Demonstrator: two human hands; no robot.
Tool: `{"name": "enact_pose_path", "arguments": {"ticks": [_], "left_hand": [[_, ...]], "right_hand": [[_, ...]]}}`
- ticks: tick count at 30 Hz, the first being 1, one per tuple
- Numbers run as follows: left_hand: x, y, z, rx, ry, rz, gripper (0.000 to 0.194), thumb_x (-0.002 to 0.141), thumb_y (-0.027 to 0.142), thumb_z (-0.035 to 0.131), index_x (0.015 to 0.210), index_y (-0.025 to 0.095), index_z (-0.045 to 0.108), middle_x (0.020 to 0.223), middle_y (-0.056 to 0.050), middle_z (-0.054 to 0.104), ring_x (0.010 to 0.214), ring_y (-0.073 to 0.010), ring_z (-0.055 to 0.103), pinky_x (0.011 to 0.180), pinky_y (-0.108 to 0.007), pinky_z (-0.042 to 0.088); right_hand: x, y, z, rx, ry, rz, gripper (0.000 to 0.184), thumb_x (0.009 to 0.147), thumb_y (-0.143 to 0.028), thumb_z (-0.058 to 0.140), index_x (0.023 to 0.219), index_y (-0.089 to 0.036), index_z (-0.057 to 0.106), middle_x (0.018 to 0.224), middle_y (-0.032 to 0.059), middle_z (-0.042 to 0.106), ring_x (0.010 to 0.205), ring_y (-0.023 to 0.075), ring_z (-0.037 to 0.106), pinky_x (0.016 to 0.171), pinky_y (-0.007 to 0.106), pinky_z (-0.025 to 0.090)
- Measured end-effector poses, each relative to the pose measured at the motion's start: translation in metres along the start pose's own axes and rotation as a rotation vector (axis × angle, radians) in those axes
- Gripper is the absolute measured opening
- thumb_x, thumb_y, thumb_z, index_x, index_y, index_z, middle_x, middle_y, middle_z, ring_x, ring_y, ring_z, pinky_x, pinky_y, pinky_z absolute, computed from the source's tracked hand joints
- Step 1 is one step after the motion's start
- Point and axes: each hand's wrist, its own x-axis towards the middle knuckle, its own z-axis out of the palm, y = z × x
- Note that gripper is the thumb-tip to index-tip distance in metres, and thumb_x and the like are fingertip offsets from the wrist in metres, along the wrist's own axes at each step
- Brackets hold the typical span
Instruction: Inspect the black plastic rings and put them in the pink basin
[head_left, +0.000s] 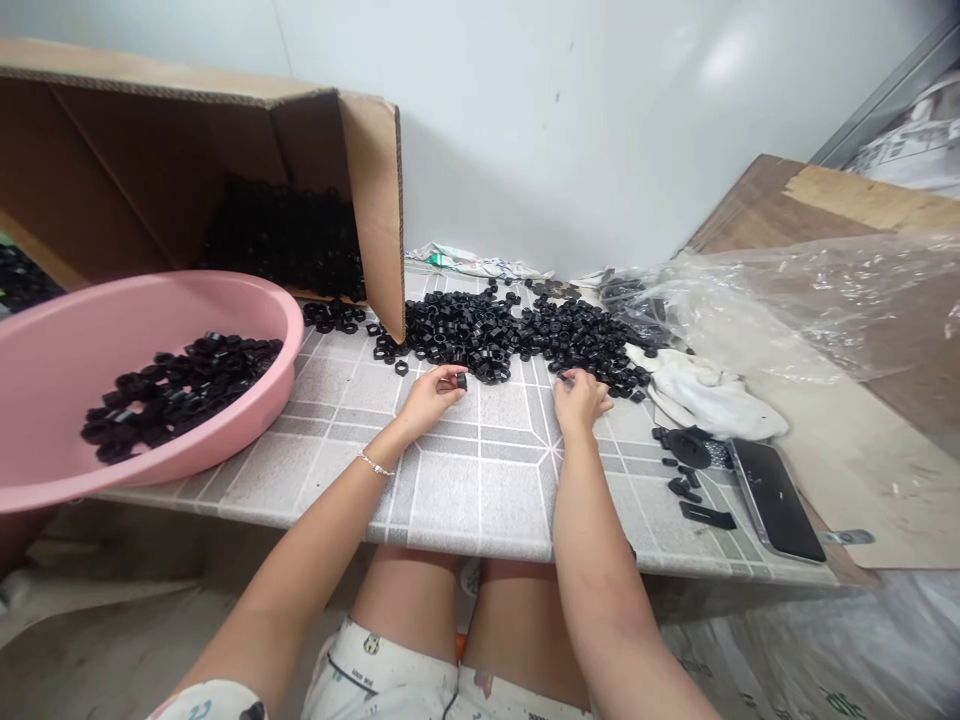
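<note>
My left hand (430,402) is pinched almost shut, thumb and fingertips gripping a single black hex nut (461,381) just in front of the loose pile. My right hand (578,402) is curled with its fingertips down at the near edge of that pile of black hex nuts (480,335). Something dark shows at the fingertips, but I cannot tell whether they have hold of a nut. The pile spreads over the grey tile-patterned tabletop (465,490), beyond my hands, with a few strays lying just apart from it. To my left, a pink plastic basin (187,310) holds a heap of the same nuts (176,395), its rim hanging past the table edge. Behind the basin, a cardboard box (371,200) lies on its side, open toward me, with a dark mass of nuts (289,240) inside, and its flap stands right beside the pile. On my right, a crumpled white cloth (705,395) touches the pile's edge, a clear plastic sheet (810,300) bunches behind it, and a smartphone (775,498) lies near some small black parts (686,475)
</note>
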Motion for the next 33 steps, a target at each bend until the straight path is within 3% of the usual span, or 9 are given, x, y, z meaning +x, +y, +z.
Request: {"name": "enact_pose_path", "arguments": {"ticks": [3, 6, 10, 13, 15, 19, 21, 24, 33], "left_hand": [[-0.003, 0.003, 0.002, 0.013, -0.011, 0.011, 0.034, 0.069, 0.013, 0.065, 0.103, 0.017, 0.068, 0.103, -0.006, 0.058, 0.090, -0.0142, 0.060, 0.092, -0.034, 0.049], [-0.007, 0.006, 0.007, 0.014, -0.045, -0.020, 0.031, 0.069, 0.014, 0.066, 0.099, 0.017, 0.068, 0.111, -0.007, 0.058, 0.090, -0.0142, 0.060, 0.089, -0.032, 0.050], [-0.013, 0.012, 0.012, -0.067, -0.226, -0.185, 0.037, 0.070, 0.022, 0.069, 0.106, 0.016, 0.064, 0.091, -0.004, 0.064, 0.079, -0.0135, 0.061, 0.079, -0.030, 0.050], [-0.015, 0.017, 0.015, -0.109, -0.333, -0.233, 0.041, 0.070, 0.025, 0.072, 0.108, 0.015, 0.063, 0.083, -0.003, 0.064, 0.080, -0.0139, 0.062, 0.081, -0.030, 0.048], [-0.016, 0.019, 0.015, -0.126, -0.315, -0.230, 0.040, 0.068, 0.025, 0.074, 0.106, 0.016, 0.064, 0.089, -0.003, 0.065, 0.083, -0.0139, 0.062, 0.082, -0.029, 0.047], [-0.012, 0.017, 0.015, -0.177, -0.163, -0.233, 0.039, 0.066, 0.025, 0.075, 0.101, 0.015, 0.061, 0.099, -0.005, 0.063, 0.081, -0.0121, 0.060, 0.080, -0.028, 0.048], [-0.010, 0.015, 0.014, -0.224, -0.111, -0.217, 0.040, 0.067, 0.028, 0.074, 0.102, 0.016, 0.060, 0.105, -0.005, 0.061, 0.081, -0.0120, 0.060, 0.078, -0.028, 0.049], [-0.009, 0.013, 0.011, -0.274, -0.093, -0.170, 0.041, 0.068, 0.032, 0.074, 0.103, 0.016, 0.059, 0.113, -0.007, 0.060, 0.086, -0.0134, 0.060, 0.079, -0.030, 0.050], [-0.010, 0.020, 0.007, -0.226, -0.127, -0.123, 0.037, 0.067, 0.028, 0.075, 0.098, 0.014, 0.060, 0.107, -0.007, 0.064, 0.091, -0.0169, 0.062, 0.088, -0.035, 0.048]], "right_hand": [[0.000, -0.001, 0.000, 0.009, 0.024, 0.006, 0.019, 0.081, -0.027, 0.050, 0.096, -0.020, 0.059, 0.105, 0.0105, 0.060, 0.104, 0.0291, 0.042, 0.089, 0.045, 0.025], [-0.001, -0.003, 0.001, -0.015, 0.069, -0.012, 0.033, 0.080, -0.027, 0.052, 0.112, -0.022, 0.056, 0.113, 0.0120, 0.057, 0.105, 0.0297, 0.042, 0.089, 0.047, 0.025], [0.001, 0.000, 0.003, 0.002, -0.024, -0.086, 0.035, 0.079, -0.023, 0.052, 0.113, -0.023, 0.060, 0.113, 0.0118, 0.060, 0.105, 0.0299, 0.043, 0.092, 0.051, 0.026], [0.005, 0.000, 0.001, 0.220, -0.009, -0.040, 0.029, 0.076, -0.021, 0.050, 0.102, -0.018, 0.062, 0.106, 0.0124, 0.063, 0.099, 0.0271, 0.048, 0.091, 0.048, 0.033], [0.003, -0.008, -0.002, 0.503, -0.022, -0.018, 0.028, 0.074, -0.023, 0.052, 0.099, -0.017, 0.061, 0.103, 0.0112, 0.064, 0.092, 0.0233, 0.053, 0.088, 0.042, 0.040], [-0.019, -0.042, -0.012, 1.025, -0.351, -0.059, 0.028, 0.070, -0.030, 0.065, 0.096, -0.021, 0.062, 0.099, 0.0047, 0.065, 0.086, 0.0182, 0.059, 0.084, 0.036, 0.048], [-0.036, -0.060, -0.016, 1.100, -0.576, -0.096, 0.029, 0.068, -0.031, 0.070, 0.095, -0.024, 0.063, 0.092, 0.0019, 0.066, 0.081, 0.0167, 0.060, 0.083, 0.035, 0.049], [-0.053, -0.076, -0.018, 1.105, -0.759, -0.117, 0.029, 0.066, -0.033, 0.075, 0.091, -0.024, 0.064, 0.088, 0.0002, 0.066, 0.079, 0.0159, 0.061, 0.084, 0.035, 0.050], [-0.060, -0.082, -0.015, 1.133, -0.795, -0.110, 0.031, 0.065, -0.038, 0.078, 0.089, -0.023, 0.065, 0.089, 0.0012, 0.067, 0.085, 0.0167, 0.061, 0.086, 0.035, 0.048]]}}
